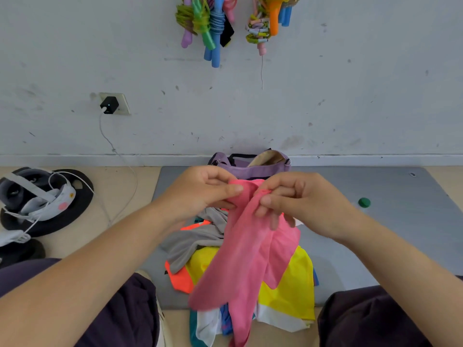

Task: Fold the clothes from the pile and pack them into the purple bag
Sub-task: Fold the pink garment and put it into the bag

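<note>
Below the hands lay the clothes pile (240,269) of yellow, grey, orange and white garments on a grey mat (375,221). The left hand (203,190) and right hand (298,199) each pinched the top edge of a pink garment (240,251), which hung down over the pile. Just beyond the hands stood the purple bag (248,166), open, against the wall.

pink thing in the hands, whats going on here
A person sitting on the floor holds up a pink garment with both hands: the left hand and the right hand each pinch its top edge, and the rest hangs down unfolded. Below it a pile of clothes in grey, yellow and orange lies on a grey mat. The purple bag stands open by the wall.
</note>
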`<state>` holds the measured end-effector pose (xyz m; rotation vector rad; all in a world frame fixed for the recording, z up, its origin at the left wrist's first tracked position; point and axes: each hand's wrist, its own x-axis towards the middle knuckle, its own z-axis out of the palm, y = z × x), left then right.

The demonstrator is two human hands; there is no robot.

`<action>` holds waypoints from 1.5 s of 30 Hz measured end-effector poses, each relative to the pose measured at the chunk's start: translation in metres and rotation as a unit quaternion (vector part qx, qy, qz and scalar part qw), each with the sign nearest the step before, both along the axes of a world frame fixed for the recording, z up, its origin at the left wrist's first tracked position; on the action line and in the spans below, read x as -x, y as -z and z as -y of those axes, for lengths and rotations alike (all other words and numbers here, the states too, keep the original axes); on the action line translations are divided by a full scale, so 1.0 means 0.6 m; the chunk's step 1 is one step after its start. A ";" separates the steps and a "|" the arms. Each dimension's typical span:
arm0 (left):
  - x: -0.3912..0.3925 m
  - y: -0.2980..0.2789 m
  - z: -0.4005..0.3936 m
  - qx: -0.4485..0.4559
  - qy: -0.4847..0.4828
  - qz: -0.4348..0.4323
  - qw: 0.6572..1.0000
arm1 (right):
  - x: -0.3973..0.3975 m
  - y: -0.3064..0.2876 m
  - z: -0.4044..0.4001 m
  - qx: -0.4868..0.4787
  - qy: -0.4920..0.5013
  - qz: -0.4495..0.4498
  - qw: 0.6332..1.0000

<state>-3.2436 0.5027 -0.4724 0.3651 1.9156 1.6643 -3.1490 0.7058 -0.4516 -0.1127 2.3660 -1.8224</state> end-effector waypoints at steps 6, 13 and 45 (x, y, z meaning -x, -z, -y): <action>-0.024 -0.014 -0.009 -0.039 0.022 0.011 0.999 | -0.003 0.008 0.015 -0.224 0.082 -0.204 0.950; -0.036 -0.019 -0.014 -0.036 0.012 -0.012 0.999 | -0.015 0.002 0.029 -0.197 0.076 -0.249 0.945; 0.015 -0.033 0.038 0.007 -0.114 -0.198 0.973 | -0.026 -0.017 0.002 -0.439 0.035 -0.312 0.842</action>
